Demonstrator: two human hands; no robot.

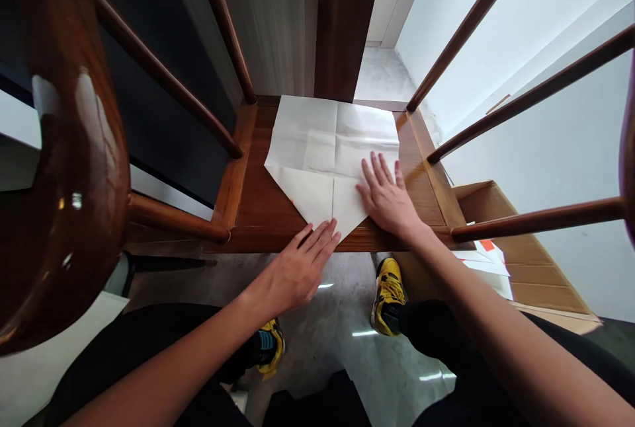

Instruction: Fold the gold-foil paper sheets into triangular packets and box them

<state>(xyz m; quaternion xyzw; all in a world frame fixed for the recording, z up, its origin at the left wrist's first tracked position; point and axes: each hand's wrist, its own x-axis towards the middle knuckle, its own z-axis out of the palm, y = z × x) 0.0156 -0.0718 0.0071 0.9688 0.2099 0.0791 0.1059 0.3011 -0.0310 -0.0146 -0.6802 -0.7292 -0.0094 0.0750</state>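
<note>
- The creased white paper (322, 156) lies on the wooden chair seat (262, 182), its point reaching the seat's front edge toward me.
- My left hand (297, 268) sits at that point, fingers pressed together against the paper.
- My right hand (387, 199) lies flat on the paper, fingers spread.
- A cardboard box (516, 242) stands just right of the seat.

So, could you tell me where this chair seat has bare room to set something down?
Bare wood shows on the chair seat left of the folded paper, and in a narrower strip right of the paper, beside the right hand. The front edge is crowded, where the left hand lies on the paper's point.
</note>
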